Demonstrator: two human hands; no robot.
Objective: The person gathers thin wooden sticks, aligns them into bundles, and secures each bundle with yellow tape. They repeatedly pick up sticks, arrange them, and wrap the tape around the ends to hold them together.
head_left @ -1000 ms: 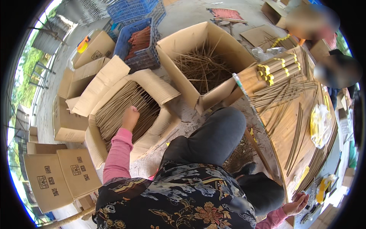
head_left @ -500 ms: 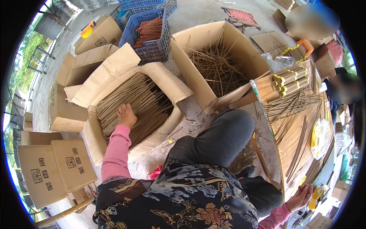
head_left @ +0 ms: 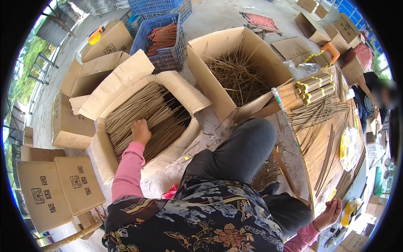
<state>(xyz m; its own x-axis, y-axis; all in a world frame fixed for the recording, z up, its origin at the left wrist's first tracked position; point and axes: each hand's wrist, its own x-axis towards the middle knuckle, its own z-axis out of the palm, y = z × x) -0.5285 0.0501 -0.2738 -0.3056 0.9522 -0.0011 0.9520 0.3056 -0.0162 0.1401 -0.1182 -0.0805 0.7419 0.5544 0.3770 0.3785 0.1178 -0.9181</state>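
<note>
My left hand (head_left: pixel 141 132) reaches into an open cardboard box (head_left: pixel 100 155) at the left, packed with thin brown sticks (head_left: pixel 134 105). Its fingers are curled down onto the sticks and seem to grip some of them; the fingertips are hidden. My right hand (head_left: pixel 328 214) is off to the lower right, beside the near end of a wooden table (head_left: pixel 308 161). The fingers there are bent in towards the thumb, and whatever they may hold cannot be made out.
A second cardboard box (head_left: pixel 201 77) holds loose, tangled sticks. Yellow-banded stick bundles (head_left: pixel 315 86) and a plastic bag (head_left: pixel 351 149) lie on the table. Behind stands a blue crate (head_left: pixel 145 38) of reddish-brown bundles. Closed cartons (head_left: pixel 63 189) stand at left; another person (head_left: pixel 369 86) is at far right.
My left hand has shifted a little to the right over the sticks, and its fingers are more curled. My right hand stays near the same place. The view has shifted slightly.
</note>
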